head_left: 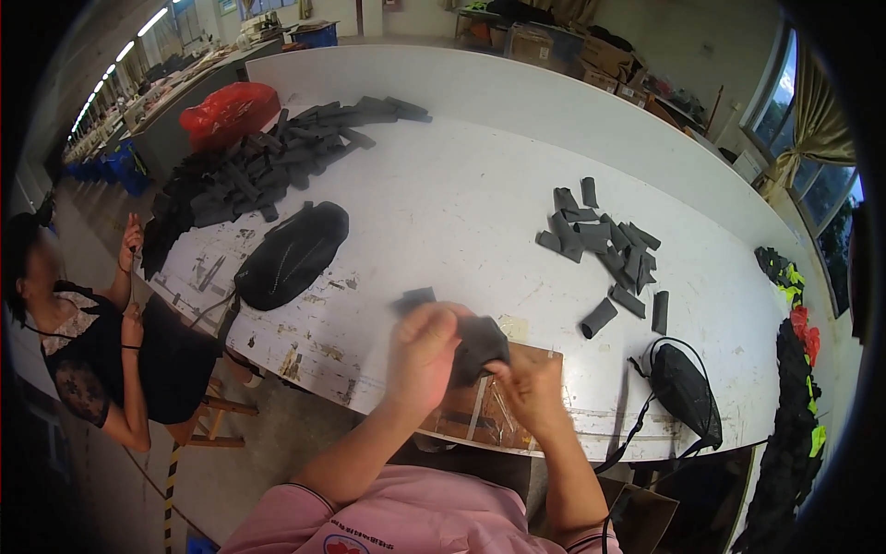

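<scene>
Between my two hands is a dark grey piece of fabric [480,349], held above the near edge of the white table [443,194]. My left hand [425,355], a little blurred, grips its left side with the fingers curled. The thumb and fingers of my right hand [528,388] pinch its lower right corner. Another dark grey fabric piece [413,299] shows just behind my left hand; whether it lies on the table is unclear. Below my hands a brown board [461,415] with clear tape sits at the table edge.
Rolled dark grey fabric pieces [604,238] lie scattered at the right, with a larger heap [240,175] far left beside a red plastic bag [229,115]. Black bags [293,257] [685,392] rest on both sides. A person [92,342] sits at the left near a wooden stool [220,411].
</scene>
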Tool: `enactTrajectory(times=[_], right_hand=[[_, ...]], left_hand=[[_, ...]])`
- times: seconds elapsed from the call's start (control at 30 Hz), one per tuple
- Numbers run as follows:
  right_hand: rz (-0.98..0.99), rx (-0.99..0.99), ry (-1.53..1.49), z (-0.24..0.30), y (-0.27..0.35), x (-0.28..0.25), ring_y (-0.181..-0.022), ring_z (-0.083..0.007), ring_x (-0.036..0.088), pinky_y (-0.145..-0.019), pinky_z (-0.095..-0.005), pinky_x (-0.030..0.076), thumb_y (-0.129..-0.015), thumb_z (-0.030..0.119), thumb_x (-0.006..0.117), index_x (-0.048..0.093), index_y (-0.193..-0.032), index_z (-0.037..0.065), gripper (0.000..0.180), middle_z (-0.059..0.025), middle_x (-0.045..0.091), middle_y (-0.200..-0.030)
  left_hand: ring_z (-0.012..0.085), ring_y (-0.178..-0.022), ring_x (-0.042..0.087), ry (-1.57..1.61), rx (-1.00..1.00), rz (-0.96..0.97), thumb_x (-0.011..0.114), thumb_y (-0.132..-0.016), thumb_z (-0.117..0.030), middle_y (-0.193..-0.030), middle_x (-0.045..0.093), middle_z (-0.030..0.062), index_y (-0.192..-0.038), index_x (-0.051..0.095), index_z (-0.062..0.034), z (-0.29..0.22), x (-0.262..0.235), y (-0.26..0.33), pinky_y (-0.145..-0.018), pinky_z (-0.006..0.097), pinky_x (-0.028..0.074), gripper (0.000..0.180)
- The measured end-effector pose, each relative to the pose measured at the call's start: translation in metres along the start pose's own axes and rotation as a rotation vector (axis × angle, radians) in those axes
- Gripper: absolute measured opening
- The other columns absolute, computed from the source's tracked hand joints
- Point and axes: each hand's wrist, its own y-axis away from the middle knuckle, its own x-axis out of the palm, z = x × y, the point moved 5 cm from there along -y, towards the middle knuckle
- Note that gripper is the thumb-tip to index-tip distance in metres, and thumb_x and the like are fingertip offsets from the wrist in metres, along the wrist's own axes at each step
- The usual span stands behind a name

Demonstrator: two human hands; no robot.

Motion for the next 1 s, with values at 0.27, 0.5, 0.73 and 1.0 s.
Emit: enactTrajectory(times=[0.27,0.5,0.73,1.0], right_hand=[[0.02,0.061,0.029,-0.008,0.006,0.018,-0.043,-0.0328,0.049,-0.039,-0.0386,0.036,-0.079,0.031,0.055,0.052,-0.061,0.004,0.033,-0.0141,0.047,-0.046],[-0.156,0.0,-0.148,0.01,0.001,0.003,-0.041,-0.0323,0.047,-0.039,-0.0379,0.036,-0.079,0.025,0.057,0.052,-0.06,0.001,0.031,-0.0151,0.047,-0.046],[-0.033,0.155,-0.283,-0.021,-0.002,0.007,-0.042,-0.0199,0.049,-0.043,-0.0348,0.036,-0.078,0.025,0.056,0.052,-0.059,0.002,0.031,-0.0088,0.048,-0.047],[-0.469,0.512,-1.002,-0.08,-0.03,-0.011,-0.042,-0.0092,0.039,-0.039,-0.022,0.031,-0.087,0.041,0.038,0.052,-0.077,0.0,0.044,-0.0007,0.036,-0.047]], left_hand=[[0.0098,-0.077,0.05,-0.354,-0.036,0.145,0.051,-0.081,-0.007,-0.084,0.059,0.0059,-0.087,0.058,0.0009,-0.01,0.024,0.001,-0.074,0.024,0.039,0.012],[0.0077,-0.073,0.052,-0.624,-0.09,0.223,0.053,-0.077,-0.003,-0.077,0.06,0.004,-0.081,0.06,0.0011,-0.014,0.023,-0.006,-0.067,0.021,0.042,0.008],[0.0081,-0.077,0.052,-0.607,-0.05,0.2,0.051,-0.084,-0.015,-0.081,0.057,0.004,-0.089,0.056,0.0024,-0.002,0.001,-0.006,-0.07,0.02,0.041,0.019],[0.0273,-0.085,0.051,-1.698,0.232,-0.434,0.06,-0.074,-0.021,-0.088,0.052,0.0167,-0.09,0.054,0.0013,0.018,-0.134,-0.031,-0.072,0.037,0.043,0.029]])
